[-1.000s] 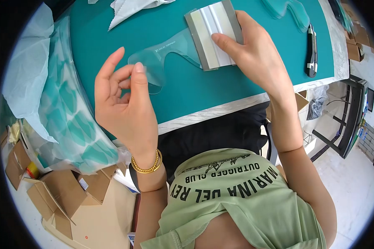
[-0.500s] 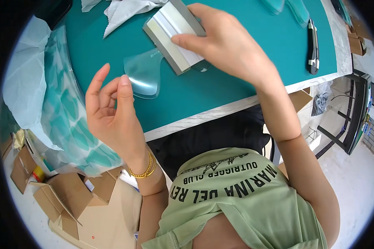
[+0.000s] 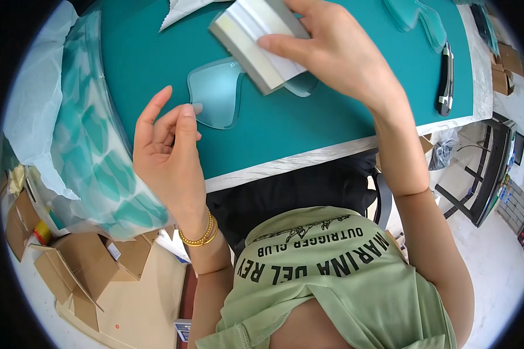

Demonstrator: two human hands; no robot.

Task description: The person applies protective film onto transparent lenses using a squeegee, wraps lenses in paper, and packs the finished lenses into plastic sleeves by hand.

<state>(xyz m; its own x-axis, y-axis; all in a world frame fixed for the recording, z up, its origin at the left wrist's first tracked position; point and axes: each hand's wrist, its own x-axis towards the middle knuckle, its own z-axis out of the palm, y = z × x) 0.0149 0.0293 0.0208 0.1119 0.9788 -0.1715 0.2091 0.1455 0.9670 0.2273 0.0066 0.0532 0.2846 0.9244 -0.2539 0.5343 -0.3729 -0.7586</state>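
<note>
My right hand (image 3: 349,52) grips a silvery, block-shaped metal tool (image 3: 256,41) with a ridge along its top, thumb on the upper face. Beneath it lies a clear, goggle-shaped lens (image 3: 215,96), its middle covered by the block. One lobe shows to the left; part of the other lobe peeks out under the block's right end. At the lens's left edge, my left hand (image 3: 169,139) pinches the rim between thumb and finger, the other fingers curled or raised. Whether the block presses on the lens cannot be made out.
A green mat (image 3: 308,128) covers the table. At the right lie a black utility knife (image 3: 446,78) and more clear lenses (image 3: 416,20). White cloth (image 3: 186,11) lies at the back. Plastic sheeting with green shapes (image 3: 96,134) hangs at left, above cardboard boxes (image 3: 81,267).
The whole view has shifted somewhat. My left thumb and finger now close on the lens rim. The block and my right hand appear a little farther right in view.
</note>
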